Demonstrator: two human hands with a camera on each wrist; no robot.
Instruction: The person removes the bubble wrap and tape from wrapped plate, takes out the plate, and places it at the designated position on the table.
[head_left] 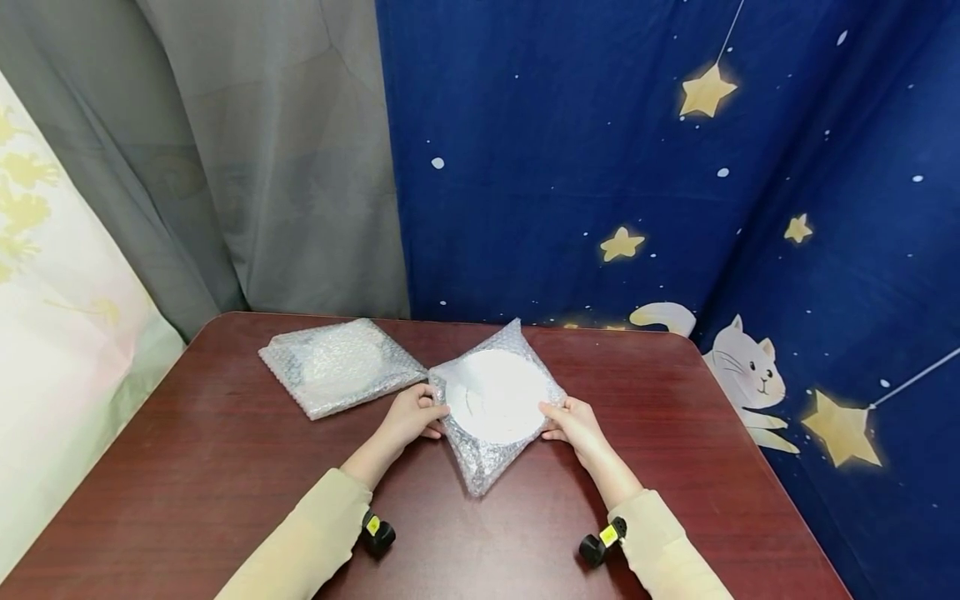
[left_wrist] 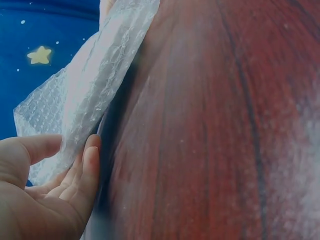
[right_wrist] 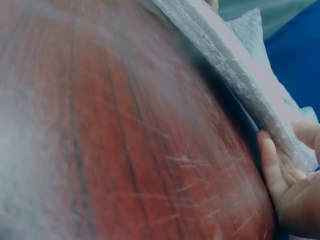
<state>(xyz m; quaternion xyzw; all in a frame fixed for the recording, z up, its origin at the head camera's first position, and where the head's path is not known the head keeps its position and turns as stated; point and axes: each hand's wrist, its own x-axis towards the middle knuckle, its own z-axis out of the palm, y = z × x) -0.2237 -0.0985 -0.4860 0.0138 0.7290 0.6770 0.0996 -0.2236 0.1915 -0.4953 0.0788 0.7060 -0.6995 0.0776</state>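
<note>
A clear bubble-wrap bag (head_left: 478, 471) lies turned cornerwise between my hands, with a flat round white disc like a plate (head_left: 498, 396) inside it. My left hand (head_left: 412, 415) pinches the bag's left side, thumb on top and fingers underneath. On the opposite side, my right hand (head_left: 576, 425) pinches the bag's edge in the same way. The left wrist view shows the bubble wrap (left_wrist: 85, 100) between thumb and fingers. In the right wrist view the wrapped edge (right_wrist: 235, 65) slants down to my right fingers, close over the table.
Another bubble-wrapped package (head_left: 341, 367) with a round pale shape inside lies at the back left, close to the held bag's left corner. The dark red wooden table (head_left: 675, 400) has its far edge by grey curtains (head_left: 300, 183) and a blue star-patterned curtain (head_left: 540, 167).
</note>
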